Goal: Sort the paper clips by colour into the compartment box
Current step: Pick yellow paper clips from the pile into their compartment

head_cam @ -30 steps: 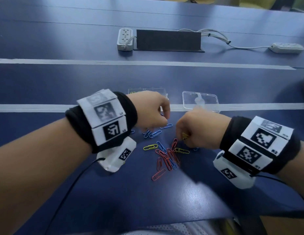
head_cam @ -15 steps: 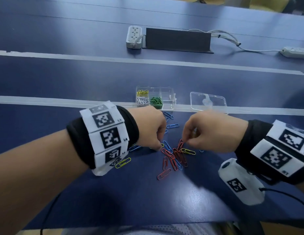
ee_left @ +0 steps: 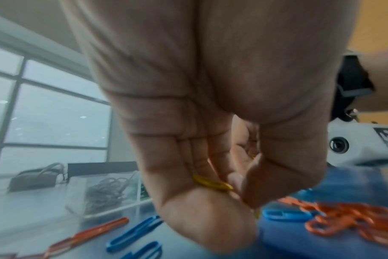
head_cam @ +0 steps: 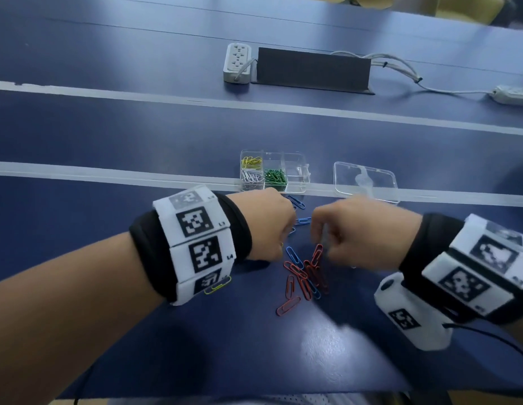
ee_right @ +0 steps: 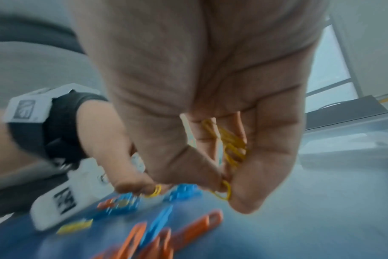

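Centrally, a loose heap of red paper clips [head_cam: 305, 274] and blue paper clips [head_cam: 294, 256] is seen on the blue table [head_cam: 137, 135], between the two hands. A few more blue ones lie nearer the compartment box [head_cam: 273, 171], which stands just beyond the heap on a pale strip of tape [head_cam: 108, 175]. In the box, yellow clips [head_cam: 251, 161] are kept in the far-left compartment, silver clips [head_cam: 251, 176] in the one in front of it, and green clips [head_cam: 275, 176] in the next compartment to the right; the right-hand part of the box appears bare. A single yellow clip [head_cam: 218, 286] lies on the table, partly hidden by the left wrist band.

A yellow paper clip [ee_left: 212, 184] is pinched by the left hand [head_cam: 267, 226] between thumb and curled fingers [ee_left: 188, 157], close above the heap. A small bunch of yellow clips [ee_right: 230, 143] is held in the curled fingers of the right hand [head_cam: 359, 232], and one more is pinched at its fingertips [ee_right: 239, 201]; this hand is blurred.

To the right of the box, its clear lid [head_cam: 365, 181] lies flat, apart from it. Farther back, a white power strip [head_cam: 238, 62], a dark cable cover [head_cam: 313, 68] and white cables [head_cam: 400, 65] are seen; a second power strip [head_cam: 514, 95] lies at the right edge.
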{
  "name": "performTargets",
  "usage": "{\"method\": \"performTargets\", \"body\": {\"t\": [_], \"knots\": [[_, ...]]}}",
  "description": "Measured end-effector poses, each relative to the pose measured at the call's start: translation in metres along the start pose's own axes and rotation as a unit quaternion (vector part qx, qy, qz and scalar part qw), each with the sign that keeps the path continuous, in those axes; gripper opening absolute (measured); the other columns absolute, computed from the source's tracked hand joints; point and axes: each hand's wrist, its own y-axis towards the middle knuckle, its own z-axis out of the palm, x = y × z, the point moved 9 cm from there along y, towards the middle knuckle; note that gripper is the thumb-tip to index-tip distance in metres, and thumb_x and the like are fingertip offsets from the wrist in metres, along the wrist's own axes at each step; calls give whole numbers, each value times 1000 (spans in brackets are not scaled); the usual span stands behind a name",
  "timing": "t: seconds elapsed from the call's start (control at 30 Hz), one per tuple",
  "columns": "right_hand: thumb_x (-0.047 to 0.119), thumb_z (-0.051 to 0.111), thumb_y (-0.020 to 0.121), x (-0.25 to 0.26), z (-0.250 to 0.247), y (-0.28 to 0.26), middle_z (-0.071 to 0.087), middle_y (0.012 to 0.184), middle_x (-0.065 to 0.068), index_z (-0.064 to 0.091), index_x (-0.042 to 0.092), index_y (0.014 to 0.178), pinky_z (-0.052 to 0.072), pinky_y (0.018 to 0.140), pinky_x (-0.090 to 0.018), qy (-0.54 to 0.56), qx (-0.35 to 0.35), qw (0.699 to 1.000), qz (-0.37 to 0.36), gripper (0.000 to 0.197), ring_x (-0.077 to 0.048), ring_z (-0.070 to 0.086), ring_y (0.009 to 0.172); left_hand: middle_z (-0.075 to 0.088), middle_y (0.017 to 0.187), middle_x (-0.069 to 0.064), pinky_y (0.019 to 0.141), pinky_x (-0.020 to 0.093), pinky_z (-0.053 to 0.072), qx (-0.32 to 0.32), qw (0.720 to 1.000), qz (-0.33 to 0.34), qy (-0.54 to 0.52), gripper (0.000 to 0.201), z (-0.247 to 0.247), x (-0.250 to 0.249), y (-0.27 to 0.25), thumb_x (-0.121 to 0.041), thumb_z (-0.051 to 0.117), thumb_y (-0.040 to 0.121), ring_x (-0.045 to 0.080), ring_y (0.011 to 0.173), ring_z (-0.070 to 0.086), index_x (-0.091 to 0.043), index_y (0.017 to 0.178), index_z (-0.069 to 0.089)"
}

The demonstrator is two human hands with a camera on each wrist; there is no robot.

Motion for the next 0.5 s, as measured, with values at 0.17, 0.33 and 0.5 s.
{"method": "performTargets", "body": {"t": [0.17,0.33,0.5], "knots": [[9,56,74,-14,-45,35,70,63,2,71,21,79,54,68,-21,159,-57,985,37,20,-1,61,55,47,62,-14,65,21,38,-61,991,-51,-104,17,-32,43,-1,-19,54,80,5,59,45,-21,92,66],[2,62,75,-5,-70,88,74,88,-16,72,10,88,58,83,-39,290,-74,953,51,18,-27,73,84,58,61,-9,61,24,52,-144,939,-161,-269,19,-59,99,13,-11,52,84,14,53,62,-17,91,68],[2,67,75,0,-80,119,71,78,-7,70,1,102,60,68,-27,312,-69,943,89,27,-11,70,60,68,95,8,76,38,60,-153,916,-209,-307,32,-60,121,26,-7,59,81,25,76,71,-19,111,60]]}}
